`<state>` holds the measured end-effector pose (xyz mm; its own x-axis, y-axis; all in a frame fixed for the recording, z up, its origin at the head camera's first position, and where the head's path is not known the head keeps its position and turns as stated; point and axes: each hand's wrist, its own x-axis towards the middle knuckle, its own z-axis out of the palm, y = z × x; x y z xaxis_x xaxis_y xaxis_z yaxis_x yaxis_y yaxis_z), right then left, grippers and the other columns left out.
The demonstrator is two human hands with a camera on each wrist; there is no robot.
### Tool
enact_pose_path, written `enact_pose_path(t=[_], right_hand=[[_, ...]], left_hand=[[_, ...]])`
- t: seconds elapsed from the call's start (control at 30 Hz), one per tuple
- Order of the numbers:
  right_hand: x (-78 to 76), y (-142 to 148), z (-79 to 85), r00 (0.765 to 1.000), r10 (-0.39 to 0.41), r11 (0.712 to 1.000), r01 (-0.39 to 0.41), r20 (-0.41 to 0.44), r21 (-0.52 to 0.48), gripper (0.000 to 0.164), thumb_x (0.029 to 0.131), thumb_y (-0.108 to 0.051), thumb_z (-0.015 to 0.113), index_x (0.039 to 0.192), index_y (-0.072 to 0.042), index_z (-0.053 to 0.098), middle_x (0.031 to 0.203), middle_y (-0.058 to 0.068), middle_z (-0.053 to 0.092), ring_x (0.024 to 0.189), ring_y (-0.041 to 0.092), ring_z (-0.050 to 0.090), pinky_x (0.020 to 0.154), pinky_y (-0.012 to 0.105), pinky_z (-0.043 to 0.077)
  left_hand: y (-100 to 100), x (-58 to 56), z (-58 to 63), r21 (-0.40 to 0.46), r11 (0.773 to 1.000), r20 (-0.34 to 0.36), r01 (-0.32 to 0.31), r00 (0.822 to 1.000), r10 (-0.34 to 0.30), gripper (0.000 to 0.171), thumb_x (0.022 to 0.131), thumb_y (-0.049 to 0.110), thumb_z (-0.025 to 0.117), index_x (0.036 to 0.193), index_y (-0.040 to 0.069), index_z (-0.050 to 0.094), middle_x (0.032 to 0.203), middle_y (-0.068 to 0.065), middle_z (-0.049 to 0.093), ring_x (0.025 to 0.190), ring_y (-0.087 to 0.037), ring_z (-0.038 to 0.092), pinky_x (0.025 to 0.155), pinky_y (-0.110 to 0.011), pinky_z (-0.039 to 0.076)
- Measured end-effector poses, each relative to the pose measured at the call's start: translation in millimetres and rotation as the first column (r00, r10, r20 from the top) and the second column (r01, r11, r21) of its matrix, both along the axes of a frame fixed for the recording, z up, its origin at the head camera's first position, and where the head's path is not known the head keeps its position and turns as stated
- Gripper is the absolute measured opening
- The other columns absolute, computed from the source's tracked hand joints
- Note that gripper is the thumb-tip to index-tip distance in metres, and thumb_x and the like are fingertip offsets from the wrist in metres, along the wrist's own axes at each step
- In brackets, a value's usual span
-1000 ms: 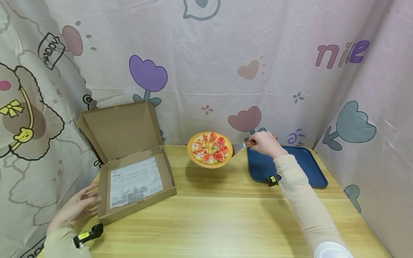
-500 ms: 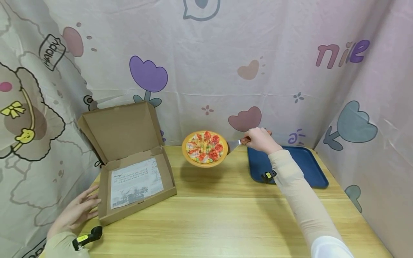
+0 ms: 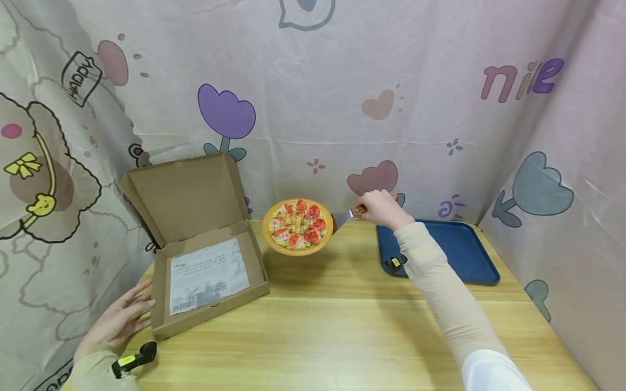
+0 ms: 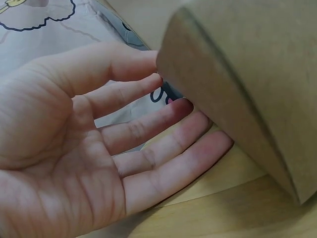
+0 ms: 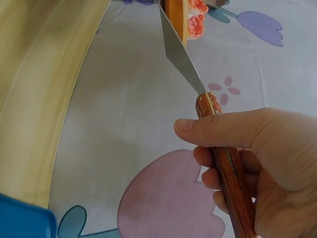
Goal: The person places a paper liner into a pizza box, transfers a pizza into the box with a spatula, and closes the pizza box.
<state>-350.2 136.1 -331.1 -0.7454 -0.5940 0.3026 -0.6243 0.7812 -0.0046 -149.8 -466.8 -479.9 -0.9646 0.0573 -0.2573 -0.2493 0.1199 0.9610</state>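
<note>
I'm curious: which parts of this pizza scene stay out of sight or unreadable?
Spatula blade under the pizza: hidden by the pizza in the head view; cut off by the top edge in the right wrist view.
Print on the paper in the box: too small to read surely, head view.
Part of the blue tray: behind the right sleeve, head view.

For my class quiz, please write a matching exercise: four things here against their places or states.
1. round, yellow-rimmed pizza
2. blue rectangular tray
3. brown cardboard box
4. wooden-handled metal spatula

A. on the table's right side
B. gripped by the right hand
C. carried on a metal blade
D. lid raised, printed paper inside

Pairs: 1-C; 2-A; 3-D; 4-B
</note>
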Motion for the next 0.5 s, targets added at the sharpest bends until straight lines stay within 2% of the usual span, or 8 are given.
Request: enact_pose_path(t=[0.2,0.5], right_hand=[[-0.4,-11.2,2.2,1.000,0.008,1.000,-0.008,-0.010,0.002,0.010,0.082,-0.008,0.071,0.076,-0.015,0.070,0.067,0.000,0.065,0.056,0.014,0.042,0.055,0.029,0.024],[-1.6,-30.9,2.9,0.999,0.035,0.999,-0.036,-0.011,-0.003,0.018,0.081,-0.005,0.068,0.068,-0.016,0.061,0.060,-0.003,0.050,0.056,0.014,0.036,0.057,0.030,0.022]], left_hand=[[1.5,1.1,0.1,-0.001,1.000,0.011,0.004,1.000,-0.004,0.079,0.103,0.017,0.048,0.157,0.027,-0.009,0.153,-0.035,-0.022,0.095,0.015,0.050,0.080,-0.025,0.053],[1.2,1.2,-0.5,0.003,1.000,0.021,-0.004,1.000,0.004,0.079,0.103,0.017,0.047,0.156,0.026,-0.011,0.153,-0.034,-0.023,0.094,0.016,0.050,0.080,-0.024,0.053]])
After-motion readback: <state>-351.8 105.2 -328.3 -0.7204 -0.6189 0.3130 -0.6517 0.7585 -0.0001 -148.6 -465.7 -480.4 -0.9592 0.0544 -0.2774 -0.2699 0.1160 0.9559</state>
